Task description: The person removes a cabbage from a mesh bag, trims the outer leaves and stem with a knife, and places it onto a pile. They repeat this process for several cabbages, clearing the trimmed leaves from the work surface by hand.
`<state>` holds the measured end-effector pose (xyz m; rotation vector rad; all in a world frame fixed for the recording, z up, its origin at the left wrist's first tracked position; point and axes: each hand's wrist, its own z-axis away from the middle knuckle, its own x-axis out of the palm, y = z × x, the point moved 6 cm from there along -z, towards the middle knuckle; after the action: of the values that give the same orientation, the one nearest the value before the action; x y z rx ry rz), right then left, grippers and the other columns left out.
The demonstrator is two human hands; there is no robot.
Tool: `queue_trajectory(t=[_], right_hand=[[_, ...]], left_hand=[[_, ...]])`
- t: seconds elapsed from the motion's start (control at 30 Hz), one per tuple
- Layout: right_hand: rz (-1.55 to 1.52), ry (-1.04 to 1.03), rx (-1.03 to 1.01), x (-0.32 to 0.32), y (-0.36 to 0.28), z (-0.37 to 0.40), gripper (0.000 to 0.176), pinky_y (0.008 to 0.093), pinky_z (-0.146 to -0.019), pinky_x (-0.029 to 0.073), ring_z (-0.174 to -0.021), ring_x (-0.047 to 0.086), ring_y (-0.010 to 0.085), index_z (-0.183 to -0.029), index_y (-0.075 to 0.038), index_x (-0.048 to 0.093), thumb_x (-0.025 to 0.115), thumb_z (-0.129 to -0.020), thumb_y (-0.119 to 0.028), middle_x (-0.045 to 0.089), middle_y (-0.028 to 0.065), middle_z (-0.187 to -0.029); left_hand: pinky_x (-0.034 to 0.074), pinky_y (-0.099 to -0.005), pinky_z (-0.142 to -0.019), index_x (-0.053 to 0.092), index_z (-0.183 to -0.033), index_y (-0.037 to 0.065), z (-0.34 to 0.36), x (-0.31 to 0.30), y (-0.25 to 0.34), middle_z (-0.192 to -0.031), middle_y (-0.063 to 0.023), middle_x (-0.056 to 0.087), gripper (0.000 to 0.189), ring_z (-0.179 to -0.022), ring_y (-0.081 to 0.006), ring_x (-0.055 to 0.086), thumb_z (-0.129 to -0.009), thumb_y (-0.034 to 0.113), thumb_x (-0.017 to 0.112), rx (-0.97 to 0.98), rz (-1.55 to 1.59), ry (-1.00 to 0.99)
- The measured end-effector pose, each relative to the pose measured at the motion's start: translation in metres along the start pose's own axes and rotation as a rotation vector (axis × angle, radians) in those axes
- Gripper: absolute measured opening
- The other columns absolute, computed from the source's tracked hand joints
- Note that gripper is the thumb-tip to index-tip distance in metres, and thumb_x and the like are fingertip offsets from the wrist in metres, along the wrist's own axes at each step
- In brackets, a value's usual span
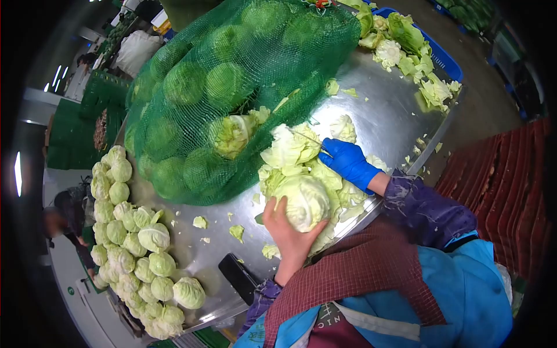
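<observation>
Left hand (295, 234), bare, is cupped around the near side of a pale cabbage head (303, 204); your gloved right hand (350, 164) is closed on what looks like a knife (307, 137).
Steel table (371, 110) under all; green net sack (232, 84) of cabbages beyond your work, to the left; cabbage pile (162, 264) at far left; blue crate (448, 62) at far right. Your head of cabbage touches the left palm, with the glove near its far right side. Roundish, no clear long axis. Blade runs from the glove leftward, beyond the head; loose leaves (288, 146) crowd that gap. Black flat object (238, 277) beside your left wrist; small scraps (236, 233) near it.
</observation>
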<state>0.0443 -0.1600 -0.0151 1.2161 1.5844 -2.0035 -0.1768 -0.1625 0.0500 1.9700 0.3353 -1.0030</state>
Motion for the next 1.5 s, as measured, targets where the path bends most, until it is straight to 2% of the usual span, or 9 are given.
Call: queue_trajectory(t=[0.17, 0.23, 0.4, 0.47, 0.6, 0.9, 1.17, 1.4, 1.5], right_hand=[[-0.182, 0.158, -0.117, -0.048, -0.054, 0.011, 0.05, 0.0369, -0.074, 0.05, -0.088, 0.063, 0.0293, -0.12, -0.008, 0.053, 0.066, -0.081, -0.038, 0.061, 0.0124, -0.105], [-0.288, -0.018, -0.082, -0.056, -0.076, 0.025, 0.06, 0.0366, -0.079, 0.049, -0.094, 0.061, 0.0297, -0.127, -0.007, 0.048, 0.067, -0.081, -0.041, 0.058, 0.0158, -0.111], [-0.433, -0.173, -0.173, 0.014, -0.076, 0.041, 0.062, 0.0369, -0.091, 0.044, -0.108, 0.054, 0.0357, -0.13, -0.005, 0.045, 0.056, -0.087, -0.047, 0.048, 0.0233, -0.123], [-0.364, -0.086, -0.244, 0.018, -0.077, 0.039, 0.058, 0.0375, -0.088, 0.045, -0.104, 0.055, 0.0354, -0.128, -0.005, 0.047, 0.057, -0.087, -0.045, 0.05, 0.0224, -0.12], [-0.418, -0.01, -0.193, 0.024, -0.084, 0.032, 0.044, 0.0356, -0.077, 0.05, -0.092, 0.061, 0.0322, -0.119, -0.006, 0.056, 0.062, -0.086, -0.034, 0.055, 0.0176, -0.115], [-0.138, -0.155, -0.265, 0.05, -0.061, -0.023, 0.036, 0.0409, -0.073, 0.049, -0.085, 0.061, 0.0301, -0.12, -0.02, 0.052, 0.053, -0.085, -0.028, 0.059, 0.0113, -0.096], [-0.392, -0.095, -0.179, -0.052, -0.024, -0.03, 0.033, 0.03, -0.072, 0.049, -0.075, 0.06, 0.0174, -0.116, -0.016, 0.059, 0.057, -0.084, -0.019, 0.065, 0.0061, -0.101], [-0.258, 0.41, -0.279, -0.149, -0.021, -0.028, 0.043, 0.0257, -0.083, 0.046, -0.098, 0.055, 0.0142, -0.124, -0.012, 0.054, 0.065, -0.082, -0.01, 0.058, 0.0031, -0.113], [-0.689, -0.12, -0.279, -0.073, -0.063, 0.003, 0.049, 0.0293, -0.09, 0.044, -0.106, 0.054, 0.0191, -0.125, -0.013, 0.053, 0.07, -0.079, -0.013, 0.055, 0.007, -0.119]], left_hand=[[0.031, -0.0405, -0.101, 0.04, -0.124, -0.001, -0.009, -0.011, -0.035, -0.122, -0.0184, 0.039, 0.077, -0.119, -0.0315, 0.036, -0.064, 0.025, 0.08, -0.21, 0.18, 0.026], [0.03, -0.0393, -0.102, 0.039, -0.124, -0.001, -0.005, -0.004, -0.062, -0.121, -0.0174, 0.039, 0.071, -0.119, -0.0292, 0.036, -0.069, 0.022, 0.077, -0.601, 0.689, 0.131], [0.032, -0.0396, -0.101, 0.036, -0.127, -0.001, -0.016, -0.01, -0.071, -0.122, -0.0176, 0.041, 0.075, -0.114, -0.0301, 0.042, -0.069, 0.025, 0.076, -0.58, 0.46, 0.064], [0.034, -0.0395, -0.1, 0.038, -0.128, -0.001, -0.038, -0.032, -0.04, -0.121, -0.0187, 0.043, 0.077, -0.113, -0.0321, 0.045, -0.068, 0.027, 0.076, -0.169, 0.061, 0.028], [0.037, -0.0389, -0.098, 0.046, -0.126, 0.002, -0.06, -0.027, -0.065, -0.122, -0.0202, 0.047, 0.07, -0.116, -0.0321, 0.046, -0.068, 0.029, 0.075, -0.27, 0.17, -0.201], [0.042, -0.0325, -0.092, 0.041, -0.129, 0.002, -0.035, -0.029, -0.1, -0.123, -0.0154, 0.049, 0.057, -0.109, -0.0208, 0.051, -0.077, 0.011, 0.065, -0.599, 0.685, -0.17], [0.045, -0.0496, -0.095, 0.042, -0.133, 0.006, 0.006, 0.002, -0.085, -0.13, -0.0152, 0.049, 0.068, -0.115, -0.0337, 0.051, -0.085, 0.053, 0.052, -1.048, 1.734, -0.014], [0.042, -0.0576, -0.094, 0.041, -0.135, 0.012, 0.012, 0.008, -0.072, -0.138, -0.0134, 0.042, 0.072, -0.122, -0.0357, 0.045, -0.083, 0.061, 0.047, -1.132, 1.837, -0.039], [0.041, -0.0602, -0.094, 0.04, -0.135, 0.013, 0.015, 0.014, -0.066, -0.139, -0.0136, 0.04, 0.073, -0.123, -0.0361, 0.044, -0.083, 0.064, 0.043, -1.211, 1.736, -0.057]])
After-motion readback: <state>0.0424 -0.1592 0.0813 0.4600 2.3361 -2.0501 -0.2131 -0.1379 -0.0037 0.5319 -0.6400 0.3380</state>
